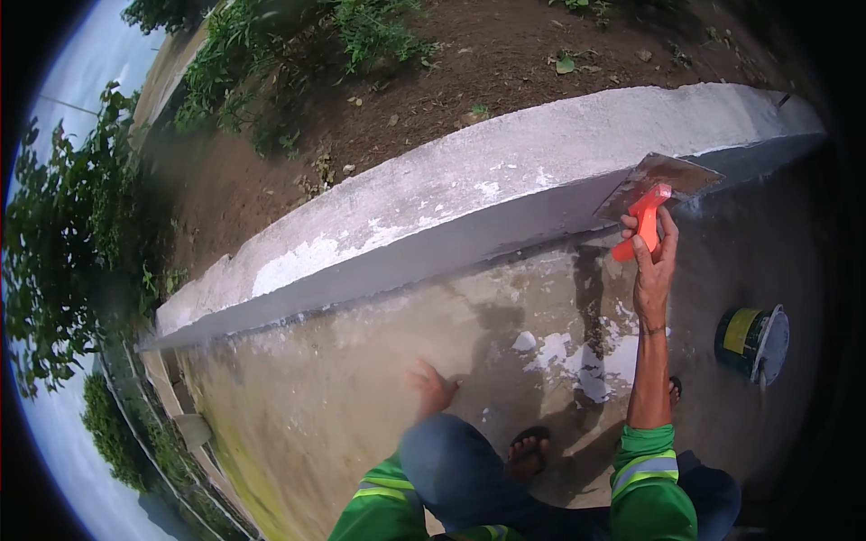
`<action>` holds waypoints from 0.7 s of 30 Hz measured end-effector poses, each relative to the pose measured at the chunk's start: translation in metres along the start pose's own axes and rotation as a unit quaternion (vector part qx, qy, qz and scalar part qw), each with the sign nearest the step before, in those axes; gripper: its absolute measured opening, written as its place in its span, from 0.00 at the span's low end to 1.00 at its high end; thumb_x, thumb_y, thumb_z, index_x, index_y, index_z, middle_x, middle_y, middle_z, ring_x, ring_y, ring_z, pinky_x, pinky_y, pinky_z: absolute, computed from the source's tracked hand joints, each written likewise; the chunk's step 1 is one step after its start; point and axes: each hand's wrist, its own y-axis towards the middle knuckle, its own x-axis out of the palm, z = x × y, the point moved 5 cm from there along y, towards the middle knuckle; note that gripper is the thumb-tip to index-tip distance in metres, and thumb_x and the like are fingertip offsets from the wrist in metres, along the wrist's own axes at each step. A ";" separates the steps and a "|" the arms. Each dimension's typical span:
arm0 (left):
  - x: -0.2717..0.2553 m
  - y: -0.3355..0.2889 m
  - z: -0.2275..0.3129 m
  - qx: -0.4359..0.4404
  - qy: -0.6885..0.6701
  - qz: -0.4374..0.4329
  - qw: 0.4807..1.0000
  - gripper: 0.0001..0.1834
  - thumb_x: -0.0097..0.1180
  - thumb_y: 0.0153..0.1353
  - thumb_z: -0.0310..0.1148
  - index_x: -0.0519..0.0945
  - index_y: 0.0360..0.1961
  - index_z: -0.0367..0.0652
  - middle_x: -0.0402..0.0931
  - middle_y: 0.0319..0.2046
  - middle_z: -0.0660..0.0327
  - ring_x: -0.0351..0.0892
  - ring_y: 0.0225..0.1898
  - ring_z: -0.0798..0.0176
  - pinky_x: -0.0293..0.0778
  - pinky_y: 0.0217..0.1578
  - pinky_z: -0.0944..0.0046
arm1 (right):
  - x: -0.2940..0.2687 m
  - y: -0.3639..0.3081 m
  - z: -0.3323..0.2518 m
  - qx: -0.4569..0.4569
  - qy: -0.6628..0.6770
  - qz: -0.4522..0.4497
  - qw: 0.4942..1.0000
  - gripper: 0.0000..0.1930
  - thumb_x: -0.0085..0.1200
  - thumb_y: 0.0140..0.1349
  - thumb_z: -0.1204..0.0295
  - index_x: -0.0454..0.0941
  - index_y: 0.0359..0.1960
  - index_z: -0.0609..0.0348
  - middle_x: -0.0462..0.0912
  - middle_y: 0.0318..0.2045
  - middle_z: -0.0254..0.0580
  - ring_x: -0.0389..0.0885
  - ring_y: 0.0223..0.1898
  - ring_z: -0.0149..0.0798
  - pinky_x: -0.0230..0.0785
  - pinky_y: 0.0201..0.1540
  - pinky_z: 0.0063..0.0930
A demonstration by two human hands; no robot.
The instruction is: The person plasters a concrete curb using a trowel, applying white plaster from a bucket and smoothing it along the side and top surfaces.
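My right hand [656,270] grips the orange-red handle of a plastering trowel [687,177]. The trowel's flat metal plate lies against the upper side of a low wall [487,225], overlapping its top edge. Smooth grey covers the wall's side face, while the top is rough and pale with white patches. Just beyond my bent left knee, my left hand [434,389] is held with its fingers apart and nothing in it.
A dark green bucket [741,341] with a yellow label stands to the right, a handle-like piece at its mouth. White splatters [591,361] mark the concrete floor beside my sandalled feet. Soil [505,77] and plants [379,36] lie behind the wall; a leafy tree [68,234] rises at left.
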 end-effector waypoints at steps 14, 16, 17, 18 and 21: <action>-0.028 -0.003 -0.029 -0.049 0.012 -0.010 0.999 0.68 0.62 0.54 0.58 0.24 0.68 0.27 0.20 0.57 0.06 0.22 0.59 0.01 0.34 0.57 0.16 | 0.325 -0.146 -0.002 0.039 0.057 -0.239 0.969 0.31 0.55 0.60 0.76 0.59 0.65 0.60 0.72 0.58 0.54 0.72 0.59 0.52 0.64 0.60 0.39; -0.022 -0.004 -0.027 -0.038 0.006 -0.009 0.999 0.68 0.62 0.54 0.58 0.24 0.68 0.27 0.19 0.57 0.07 0.21 0.58 0.01 0.34 0.57 0.16 | 0.339 -0.144 0.005 0.049 0.044 -0.255 0.965 0.31 0.57 0.60 0.72 0.61 0.65 0.60 0.71 0.60 0.54 0.70 0.61 0.54 0.63 0.62 0.38; -0.018 -0.004 -0.025 -0.033 0.006 -0.009 0.999 0.68 0.62 0.54 0.58 0.23 0.68 0.27 0.19 0.58 0.08 0.21 0.58 0.01 0.33 0.57 0.16 | 0.342 -0.143 0.008 0.052 0.041 -0.253 0.965 0.31 0.57 0.60 0.72 0.61 0.65 0.60 0.71 0.60 0.54 0.70 0.61 0.54 0.63 0.62 0.38; -0.015 -0.004 -0.024 -0.028 0.006 -0.009 1.000 0.68 0.62 0.54 0.57 0.23 0.68 0.28 0.18 0.58 0.08 0.20 0.58 0.01 0.33 0.57 0.16 | 0.343 -0.142 0.012 0.043 0.028 -0.239 0.970 0.31 0.57 0.60 0.72 0.61 0.65 0.60 0.71 0.59 0.54 0.70 0.61 0.54 0.64 0.62 0.38; -0.011 -0.003 -0.026 -0.014 0.009 -0.005 1.000 0.68 0.63 0.54 0.57 0.22 0.68 0.29 0.17 0.59 0.10 0.18 0.58 0.01 0.32 0.58 0.16 | 0.330 -0.136 0.019 0.043 0.008 -0.211 0.977 0.31 0.58 0.60 0.73 0.61 0.65 0.61 0.72 0.58 0.54 0.71 0.61 0.53 0.65 0.61 0.38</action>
